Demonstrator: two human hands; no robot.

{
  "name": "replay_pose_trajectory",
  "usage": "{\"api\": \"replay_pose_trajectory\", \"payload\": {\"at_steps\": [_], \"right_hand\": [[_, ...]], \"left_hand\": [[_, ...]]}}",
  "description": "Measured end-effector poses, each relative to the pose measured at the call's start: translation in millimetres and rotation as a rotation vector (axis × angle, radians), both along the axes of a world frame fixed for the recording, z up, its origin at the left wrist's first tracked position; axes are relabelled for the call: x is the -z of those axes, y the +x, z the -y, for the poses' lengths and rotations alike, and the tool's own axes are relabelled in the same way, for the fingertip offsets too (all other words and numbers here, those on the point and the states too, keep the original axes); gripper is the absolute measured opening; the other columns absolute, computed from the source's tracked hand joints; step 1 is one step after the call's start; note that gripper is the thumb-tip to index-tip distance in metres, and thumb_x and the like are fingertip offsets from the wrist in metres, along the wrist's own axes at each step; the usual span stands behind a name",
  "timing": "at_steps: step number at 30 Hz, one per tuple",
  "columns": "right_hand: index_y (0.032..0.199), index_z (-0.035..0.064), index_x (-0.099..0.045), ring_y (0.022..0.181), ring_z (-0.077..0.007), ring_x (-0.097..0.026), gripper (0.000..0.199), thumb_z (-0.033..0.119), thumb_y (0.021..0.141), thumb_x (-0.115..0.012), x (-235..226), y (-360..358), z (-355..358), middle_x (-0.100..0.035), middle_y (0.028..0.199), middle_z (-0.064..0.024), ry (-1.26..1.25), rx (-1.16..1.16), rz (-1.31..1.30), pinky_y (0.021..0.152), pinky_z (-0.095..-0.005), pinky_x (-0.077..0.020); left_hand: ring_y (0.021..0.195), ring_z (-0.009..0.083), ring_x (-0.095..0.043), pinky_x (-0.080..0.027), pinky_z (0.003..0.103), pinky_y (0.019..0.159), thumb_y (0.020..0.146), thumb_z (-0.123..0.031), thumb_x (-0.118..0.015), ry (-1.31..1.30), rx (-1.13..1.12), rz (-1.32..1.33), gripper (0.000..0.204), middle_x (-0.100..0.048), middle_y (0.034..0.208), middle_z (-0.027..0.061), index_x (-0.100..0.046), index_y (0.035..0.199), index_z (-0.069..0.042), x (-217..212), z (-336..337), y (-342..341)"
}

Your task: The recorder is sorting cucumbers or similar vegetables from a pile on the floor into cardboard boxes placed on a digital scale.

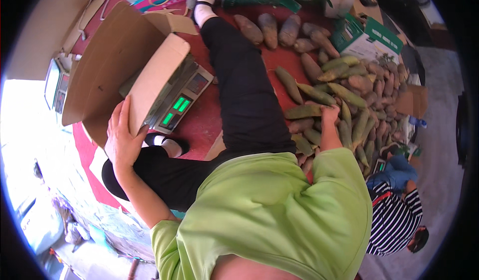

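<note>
My left hand is closed on the edge of a cardboard flap, fingers outside and thumb toward the scale. The flap belongs to an open cardboard box, which stands tilted on a digital scale with lit green figures. Only part of the box's inside shows. Over at the right, my right hand is closed round the end of a long green radish at the edge of a large pile. Around it lie more green radishes and purplish-brown long roots, which look like radishes too.
My black-trousered legs stretch over the red ground cover. Green-and-white cartons stand behind the pile. A second scale is at the far left. To the right, a person in a striped top crouches by the pile.
</note>
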State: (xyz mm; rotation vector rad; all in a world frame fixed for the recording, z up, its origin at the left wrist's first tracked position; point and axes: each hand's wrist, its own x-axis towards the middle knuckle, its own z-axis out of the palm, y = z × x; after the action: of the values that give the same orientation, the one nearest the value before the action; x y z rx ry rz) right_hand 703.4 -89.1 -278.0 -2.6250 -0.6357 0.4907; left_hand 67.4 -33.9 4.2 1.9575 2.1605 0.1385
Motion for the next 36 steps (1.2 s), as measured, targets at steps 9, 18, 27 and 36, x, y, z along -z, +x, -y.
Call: {"api": "replay_pose_trajectory", "payload": {"at_steps": [9,18,27,36], "right_hand": [[0.126,-0.0008,-0.045,0.111,-0.0289,-0.054,0.06,0.008,0.075,-0.074,-4.8,-65.9,-24.7,-0.054,0.122,-0.0179,0.343,-0.005,-0.175,0.094,-0.036,-0.043],[0.124,0.0021,-0.051,0.102,-0.0207,-0.056,0.046,-0.006,0.08,-0.065,-10.9,-106.0,-64.3,-0.058,0.112,-0.0092,0.453,-0.443,-0.289,0.089,-0.0311,-0.0451],[0.124,0.0007,-0.051,0.11,-0.0182,-0.055,0.045,-0.003,0.081,-0.064,-203.7,-212.0,-188.2,-0.058,0.118,-0.0107,0.829,-0.926,-0.283,0.095,-0.0308,-0.043],[0.121,0.003,-0.052,0.11,-0.0192,-0.056,0.041,-0.003,0.082,-0.065,-349.6,-366.1,-239.8,-0.058,0.12,-0.009,1.266,-1.219,-0.671,0.094,-0.0319,-0.0469]], "left_hand": [[0.122,0.0316,-0.046,-0.038,0.041,0.102,0.067,-0.017,-0.077,0.0,-0.005,0.035,0.081,-0.047,0.134,0.0083,-0.042,0.14,-0.019,-7.9,4.4,0.1],[0.122,0.0329,-0.045,-0.034,0.043,0.105,0.067,-0.022,-0.078,0.04,-0.004,0.086,0.079,-0.047,0.133,0.0112,-0.043,0.139,-0.017,-6.8,10.1,-9.3],[0.122,0.0328,-0.044,-0.031,0.046,0.104,0.069,-0.029,-0.078,0.057,-0.013,0.147,0.076,-0.047,0.133,0.0135,-0.047,0.136,-0.016,-4.8,8.6,-10.3],[0.123,0.0326,-0.043,-0.031,0.047,0.105,0.068,-0.028,-0.079,0.055,-0.013,0.145,0.078,-0.047,0.134,0.0131,-0.046,0.137,-0.017,-3.2,11.3,-11.8]]}}
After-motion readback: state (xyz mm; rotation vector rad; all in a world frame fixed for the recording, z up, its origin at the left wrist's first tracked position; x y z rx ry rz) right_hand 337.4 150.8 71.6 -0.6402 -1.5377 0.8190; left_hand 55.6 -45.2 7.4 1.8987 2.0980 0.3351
